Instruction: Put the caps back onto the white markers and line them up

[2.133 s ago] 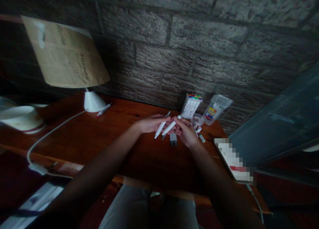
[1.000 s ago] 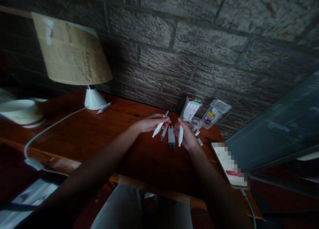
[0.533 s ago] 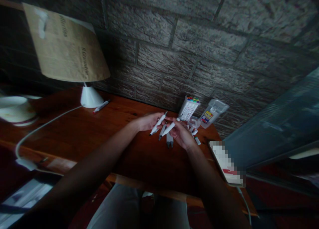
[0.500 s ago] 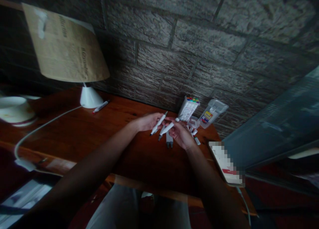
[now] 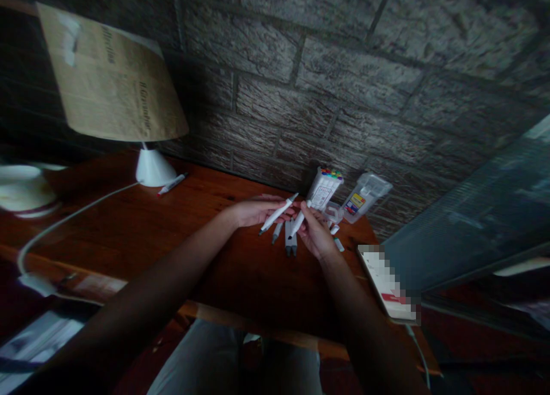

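Observation:
A white marker [image 5: 275, 216] with a bare pointed tip lies across the fingers of my left hand [image 5: 253, 211], its dark end toward me. Between the thumb and fingers of my right hand [image 5: 315, 231] is a second white marker [image 5: 297, 225], its dark end also facing down toward me. On the desk just below and between the hands lie several grey-ended markers [image 5: 291, 246], partly hidden by the fingers. Small white caps [image 5: 339, 244] lie to the right of my right hand.
Behind the hands stand a case packed with coloured markers [image 5: 325, 187] and a clear plastic container [image 5: 363, 199]. A lamp [image 5: 153, 168] and a red-ended marker [image 5: 172, 184] are at left, with a white cup [image 5: 26, 190] beyond. A phone-like device [image 5: 387, 286] lies on the right edge.
My hands have drawn slightly apart. The right-hand marker has shifted right and tilted steeper, exposing a grey-ended marker on the desk. The left-hand marker has moved slightly right.

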Tool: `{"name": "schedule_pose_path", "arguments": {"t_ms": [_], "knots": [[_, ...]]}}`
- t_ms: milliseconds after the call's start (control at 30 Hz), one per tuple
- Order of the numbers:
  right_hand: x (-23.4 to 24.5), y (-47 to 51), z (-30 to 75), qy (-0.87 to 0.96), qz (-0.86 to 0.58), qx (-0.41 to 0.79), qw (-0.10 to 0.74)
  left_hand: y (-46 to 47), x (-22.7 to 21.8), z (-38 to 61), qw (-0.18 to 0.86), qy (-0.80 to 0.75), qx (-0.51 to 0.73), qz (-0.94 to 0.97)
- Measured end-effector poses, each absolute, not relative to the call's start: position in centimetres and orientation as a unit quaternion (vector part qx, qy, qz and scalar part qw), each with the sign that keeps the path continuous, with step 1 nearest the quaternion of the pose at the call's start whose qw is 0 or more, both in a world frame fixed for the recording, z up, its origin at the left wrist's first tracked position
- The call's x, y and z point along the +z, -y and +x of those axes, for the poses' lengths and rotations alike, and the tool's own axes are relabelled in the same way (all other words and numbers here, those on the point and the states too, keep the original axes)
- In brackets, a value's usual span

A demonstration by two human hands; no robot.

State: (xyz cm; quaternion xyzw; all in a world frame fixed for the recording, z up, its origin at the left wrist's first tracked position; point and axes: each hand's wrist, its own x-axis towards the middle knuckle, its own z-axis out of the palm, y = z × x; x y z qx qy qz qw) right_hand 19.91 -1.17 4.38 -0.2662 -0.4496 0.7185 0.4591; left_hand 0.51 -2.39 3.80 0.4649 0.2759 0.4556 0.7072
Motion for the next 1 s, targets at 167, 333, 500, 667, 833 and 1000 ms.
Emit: {"name": "schedule_pose_path", "arguments": {"t_ms": [167,333,500,667,833,1000], "knots": [[4.3,1.1,19.9,0.435,-0.262,0.728,0.461,2.4,3.7,0.4,0.709,-0.267,0.460,0.462],[4.4,1.1,20.0,0.419,-0.280,0.738,0.448,2.4,3.7,0.3,0.704,-0.258,0.460,0.476],[4.4,0.9,20.2,0.416,-0.279,0.737,0.454,2.4,3.6,0.2,0.698,-0.263,0.466,0.476],[4.0,0.8,20.1,0.409,-0.281,0.734,0.463,2.3,3.5,0.2,0.704,-0.253,0.466,0.473],[4.4,0.5,20.5,0.389,-0.275,0.740,0.476,2.2,3.5,0.1,0.695,-0.286,0.491,0.440],[5.2,-0.4,21.6,0.319,-0.263,0.738,0.533,2.1,3.6,0.0,0.681,-0.318,0.528,0.396]]}}
